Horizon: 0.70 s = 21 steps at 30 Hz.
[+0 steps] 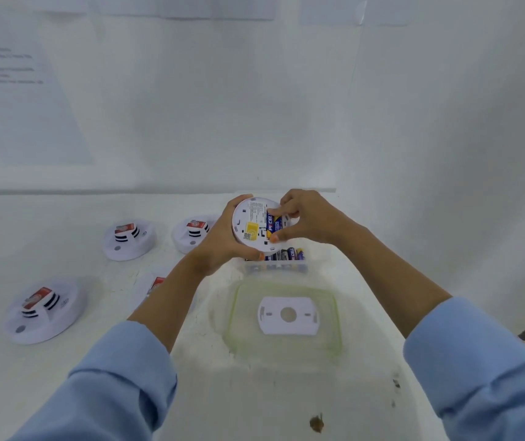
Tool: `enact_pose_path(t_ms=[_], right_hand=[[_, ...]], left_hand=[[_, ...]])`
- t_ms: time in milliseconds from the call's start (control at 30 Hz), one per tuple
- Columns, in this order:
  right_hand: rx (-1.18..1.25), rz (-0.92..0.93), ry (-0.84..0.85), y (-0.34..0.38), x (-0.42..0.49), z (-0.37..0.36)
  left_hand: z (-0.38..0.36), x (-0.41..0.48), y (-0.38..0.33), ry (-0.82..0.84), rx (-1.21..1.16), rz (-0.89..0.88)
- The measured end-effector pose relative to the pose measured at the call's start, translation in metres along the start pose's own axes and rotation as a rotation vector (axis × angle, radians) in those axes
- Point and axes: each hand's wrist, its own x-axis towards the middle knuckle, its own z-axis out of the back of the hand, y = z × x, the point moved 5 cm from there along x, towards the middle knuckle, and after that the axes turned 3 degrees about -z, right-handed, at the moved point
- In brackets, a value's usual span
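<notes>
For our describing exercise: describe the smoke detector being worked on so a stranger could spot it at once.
Over the white table, above the tub of batteries, the left hand holds a round white detector underside up while the right hand holds a blue battery against it. Unlike it, the other detectors lie on the table, red labels up.

Spare detectors (44,310), mtg plate (274,326)

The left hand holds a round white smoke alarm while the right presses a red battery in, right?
Not red: the head view shows the right hand pressing a blue and yellow battery into the round white smoke alarm. The rest holds.
</notes>
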Motion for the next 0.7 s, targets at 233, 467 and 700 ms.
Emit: enact_pose_path(t_ms=[233, 467, 700], right_hand=[[0.022, 0.018, 0.011, -0.007, 0.021, 0.006], [-0.204, 0.110, 0.054, 0.006, 0.028, 0.010], [-0.351, 0.155, -0.015, 0.004, 0.028, 0.000]], left_hand=[[0.007, 0.016, 0.005, -0.007, -0.014, 0.015], [0.017, 0.027, 0.001, 0.019, -0.053, 0.010], [0.021, 0.033, 0.000, 0.043, -0.069, 0.021]])
